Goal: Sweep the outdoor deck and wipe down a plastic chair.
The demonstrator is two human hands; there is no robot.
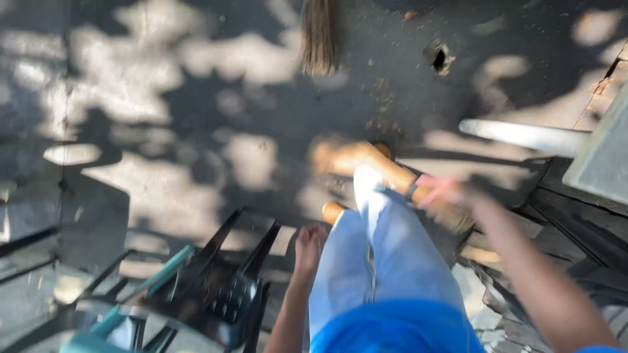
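Head view, looking straight down; the frame is motion-blurred.

Containers: none clearly readable. A grey flat-sided object (602, 157) sits at the right edge; whether it holds anything cannot be told.

Counts: two hands, one broom, one overturned chair, one pale pipe, one hole in the ground.

Right hand (439, 191): reaches forward and to the right, blurred. The fingers look curled around a brown, bristly bundle (451, 214) just below the hand, touching it. The grip itself is too smeared to be sure of.

The bundle looks tan and straw-like, short, angled down to the right. It lies beside the light blue trouser leg (399, 248), above dark slatted boards (575, 248) at the right.

Left hand (309, 245): hangs low against the left trouser leg, fingers loosely bent and together, holding nothing that can be seen. It is just beside the overturned black plastic chair (226, 287), whose legs point up; a teal piece (140, 291) crosses it.

Broom head (319, 36): straw-coloured, at the top edge, well apart from both hands, its bristles resting on the dark ground (196, 85) dappled with sunlight.

A small dark hole (439, 59) lies right of the broom. A pale pipe (523, 135) runs in from the right side.
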